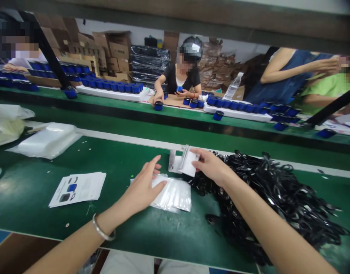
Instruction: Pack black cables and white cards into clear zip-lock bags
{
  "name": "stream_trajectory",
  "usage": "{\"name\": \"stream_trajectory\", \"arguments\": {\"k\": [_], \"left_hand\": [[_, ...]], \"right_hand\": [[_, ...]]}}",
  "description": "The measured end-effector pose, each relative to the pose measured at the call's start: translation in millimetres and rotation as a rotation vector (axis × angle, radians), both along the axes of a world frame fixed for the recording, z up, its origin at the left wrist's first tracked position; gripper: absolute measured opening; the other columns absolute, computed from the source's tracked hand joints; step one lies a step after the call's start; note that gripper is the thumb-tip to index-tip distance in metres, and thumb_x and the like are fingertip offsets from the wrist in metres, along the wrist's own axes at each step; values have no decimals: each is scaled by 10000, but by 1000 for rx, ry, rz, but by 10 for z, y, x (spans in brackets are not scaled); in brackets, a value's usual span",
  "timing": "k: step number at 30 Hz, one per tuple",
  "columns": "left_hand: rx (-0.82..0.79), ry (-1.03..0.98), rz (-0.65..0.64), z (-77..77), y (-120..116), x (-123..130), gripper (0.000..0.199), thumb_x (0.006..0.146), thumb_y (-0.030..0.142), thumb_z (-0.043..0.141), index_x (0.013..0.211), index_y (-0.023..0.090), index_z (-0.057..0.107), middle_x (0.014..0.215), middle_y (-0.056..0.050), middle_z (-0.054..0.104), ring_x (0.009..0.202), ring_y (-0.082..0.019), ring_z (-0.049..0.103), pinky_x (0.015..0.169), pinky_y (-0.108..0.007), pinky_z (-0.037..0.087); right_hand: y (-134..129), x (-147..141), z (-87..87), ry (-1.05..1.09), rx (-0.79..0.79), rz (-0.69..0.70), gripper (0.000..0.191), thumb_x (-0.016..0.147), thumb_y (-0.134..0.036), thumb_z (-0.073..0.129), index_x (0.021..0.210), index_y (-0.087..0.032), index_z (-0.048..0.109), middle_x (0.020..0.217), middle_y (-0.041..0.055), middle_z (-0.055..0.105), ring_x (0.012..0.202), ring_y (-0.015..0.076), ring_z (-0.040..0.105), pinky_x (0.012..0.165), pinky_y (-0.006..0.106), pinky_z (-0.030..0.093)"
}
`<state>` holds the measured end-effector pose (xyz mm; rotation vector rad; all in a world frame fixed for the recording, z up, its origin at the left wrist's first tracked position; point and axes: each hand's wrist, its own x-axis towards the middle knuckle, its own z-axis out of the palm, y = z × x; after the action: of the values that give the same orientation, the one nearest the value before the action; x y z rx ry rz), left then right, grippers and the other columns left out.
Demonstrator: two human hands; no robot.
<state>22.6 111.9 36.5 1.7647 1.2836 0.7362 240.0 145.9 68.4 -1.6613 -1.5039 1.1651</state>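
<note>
- A small white packet (189,163) is pinched between thumb and fingers of the right hand (210,165), just above the stack of clear bags (172,194).
- The left hand (143,188) is laid with fingers spread and slack on that stack, nothing clamped.
- Right of the stack, a heap of black straps (277,190) is piled on the green table (120,160).
- Left of the stack, printed leaflets (78,188) are lain; their writing cannot be read.
- Beyond the stack, blue jars (112,85) are ranked on white trays; their count cannot be told.
</note>
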Motion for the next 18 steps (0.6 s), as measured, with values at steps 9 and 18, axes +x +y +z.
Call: {"name": "stream_trajectory", "arguments": {"k": [9, 18], "left_hand": [[-142, -206, -79, -165, 440, 282, 560, 874, 172, 571, 1381, 181, 335, 1358, -156, 462, 1172, -277, 526, 946, -479, 462], [-19, 52, -151, -131, 339, -13, 621, 781, 193, 615, 1364, 185, 403, 1347, -149, 501, 1220, -290, 476, 1013, -474, 351]], "right_hand": [[449, -139, -307, -447, 120, 215, 299, 912, -297, 557, 1181, -166, 542, 1188, 85, 567, 985, 217, 598, 818, 419, 513], [-10, -174, -150, -660, 295, 382, 188, 882, -128, 539, 1026, -111, 658, 1049, 137, 645, 992, 253, 599, 917, 422, 449]]}}
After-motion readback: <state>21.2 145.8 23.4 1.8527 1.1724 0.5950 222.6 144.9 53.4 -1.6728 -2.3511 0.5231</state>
